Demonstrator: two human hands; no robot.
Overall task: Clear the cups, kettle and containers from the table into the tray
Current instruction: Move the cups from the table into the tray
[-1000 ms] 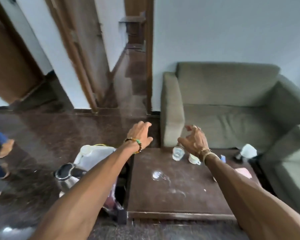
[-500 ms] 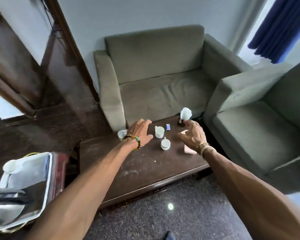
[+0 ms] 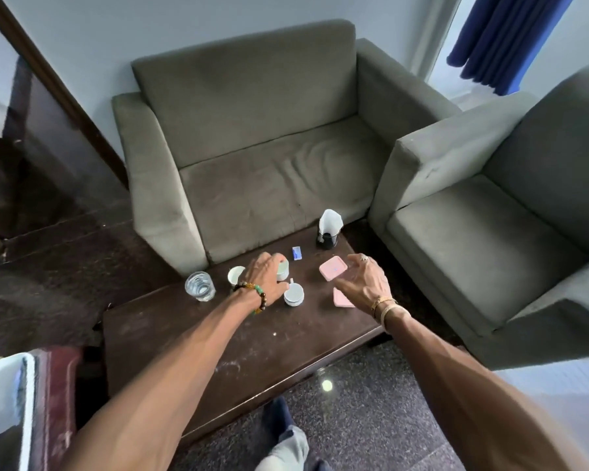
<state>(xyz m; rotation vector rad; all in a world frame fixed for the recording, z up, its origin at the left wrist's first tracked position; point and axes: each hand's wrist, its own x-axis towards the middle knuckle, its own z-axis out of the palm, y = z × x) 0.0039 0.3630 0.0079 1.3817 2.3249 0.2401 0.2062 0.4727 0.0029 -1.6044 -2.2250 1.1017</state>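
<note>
Left grip [image 3: 264, 277] on white cup [image 3: 283, 270], clamp unclear; right grip [image 3: 364, 283] spread above pink container [image 3: 332, 268]

Dark brown table [image 3: 252, 351], dusty top, cups bunched at its far end. White handled cup [image 3: 293, 295] upright, used as clock centre. Clear glass tumbler [image 3: 200, 286] at 9 o'clock, upright, standing apart. White cup [image 3: 236, 275] at 10 o'clock, part hidden. Pale green cup [image 3: 283, 269] at 11 o'clock, upright, close by. Pink square container [image 3: 333, 267] at 2 o'clock, flat; second pink piece [image 3: 342, 298] at 3 o'clock, part hidden. White tray [image 3: 0, 413] at 8 o'clock, off the table, only a corner showing.
</note>
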